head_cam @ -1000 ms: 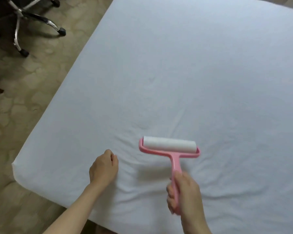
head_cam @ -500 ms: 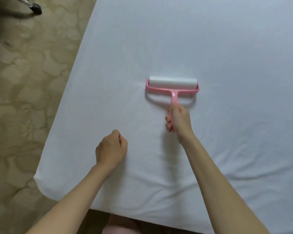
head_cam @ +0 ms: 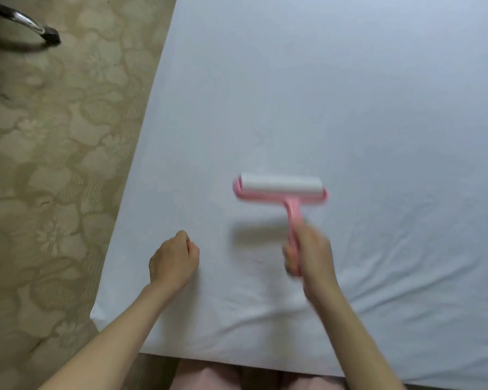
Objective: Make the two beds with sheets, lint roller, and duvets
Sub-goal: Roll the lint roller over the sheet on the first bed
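- The lint roller (head_cam: pixel 281 190) hangs in the middle of our view, over the near part of the bed (head_cam: pixel 97 316). It is a white roll set crosswise in a pink frame, with the pink handle (head_cam: pixel 293 218) running back toward us.
- We see its grey shadow (head_cam: pixel 255 237) on the sheet (head_cam: pixel 350 94), apart from the roll and nearer to us. The roller therefore looks raised off the cloth, though motion blur keeps us from being sure.
- The right hand (head_cam: pixel 310 254) grips the lower end of the handle, fingers wrapped round it. The hand is blurred, so we cannot make out the single fingers.
- The left hand (head_cam: pixel 174 261) rests on the sheet to the left of the roller, well apart from it and near the bed's left edge. Its fingers are curled in as a fist, back of the hand up, and we see nothing held in it.
- Both forearms are bare and come in from the bottom of the view.
- The sheet is white and covers all of the bed that we can see — smooth across the far part, creased around the right forearm and along the near edge.
- The bed's near left corner shows just left of the left forearm, with the sheet drawn over it.
- Below the near edge a patch of pink cloth (head_cam: pixel 209 378) shows at the bottom — we cannot tell what it belongs to.
- Left of the bed lies a beige floor (head_cam: pixel 54 164) with a flower pattern.
- At the top left a chrome chair leg (head_cam: pixel 26 21) ends in a dark caster (head_cam: pixel 51 36) on that floor, well apart from the bed.
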Available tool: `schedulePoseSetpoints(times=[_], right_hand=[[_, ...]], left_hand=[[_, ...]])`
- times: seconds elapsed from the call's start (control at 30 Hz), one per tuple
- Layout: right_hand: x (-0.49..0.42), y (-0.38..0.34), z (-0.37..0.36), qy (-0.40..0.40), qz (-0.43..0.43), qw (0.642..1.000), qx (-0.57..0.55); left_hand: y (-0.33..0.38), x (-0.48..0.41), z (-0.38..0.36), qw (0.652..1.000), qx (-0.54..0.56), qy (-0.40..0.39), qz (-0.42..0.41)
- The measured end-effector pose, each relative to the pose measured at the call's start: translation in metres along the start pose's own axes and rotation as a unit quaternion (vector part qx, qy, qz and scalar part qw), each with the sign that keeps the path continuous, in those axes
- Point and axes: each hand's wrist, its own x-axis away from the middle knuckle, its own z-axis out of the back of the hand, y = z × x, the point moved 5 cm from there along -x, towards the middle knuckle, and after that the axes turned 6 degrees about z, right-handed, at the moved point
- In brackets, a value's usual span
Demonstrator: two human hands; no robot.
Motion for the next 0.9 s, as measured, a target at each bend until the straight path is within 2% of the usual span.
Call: schedulePoseSetpoints(times=[0.07,0.13,0.27,0.4,0.47,0.57,0.7,0.8,0.9], right_hand=[[-0.062,-0.045,-0.059,-0.033,0.038,0.998,0.026],[-0.119,-0.073,-0.108,-0.033,0.038,0.999,0.017],[-0.142,-0.04,-0.137,-0.097,0.017,0.994,0.041],[-0.032,0.065,-0.098,-0.051,-0.005,0.989,0.141],[0.049,0.121,-0.059,-0.05,-0.063,0.979,0.186],[0.144,0.154,-0.012,-0.079,-0.132,0.967,0.201],[0.135,0.115,-0.016,-0.068,-0.131,0.978,0.148],[0.047,0.037,-0.087,-0.077,-0.032,0.996,0.027],[-0.043,-0.034,-0.174,-0.089,0.027,0.995,0.032]], left_hand=[[-0.006,-0.005,0.002,1.0,-0.003,0.004,-0.002],[-0.013,-0.01,0.006,1.0,-0.001,0.013,0.001],[-0.03,-0.021,0.008,1.0,-0.008,0.024,0.01],[-0.045,-0.014,0.004,0.999,0.002,0.02,0.027],[-0.049,-0.01,0.005,0.999,0.007,0.02,0.035],[-0.055,-0.004,0.009,0.999,0.01,0.015,0.041],[-0.066,0.001,0.013,0.999,0.018,0.018,0.046],[-0.074,0.001,0.016,0.997,0.03,0.033,0.055],[-0.086,0.004,0.014,0.996,0.039,0.045,0.072]])
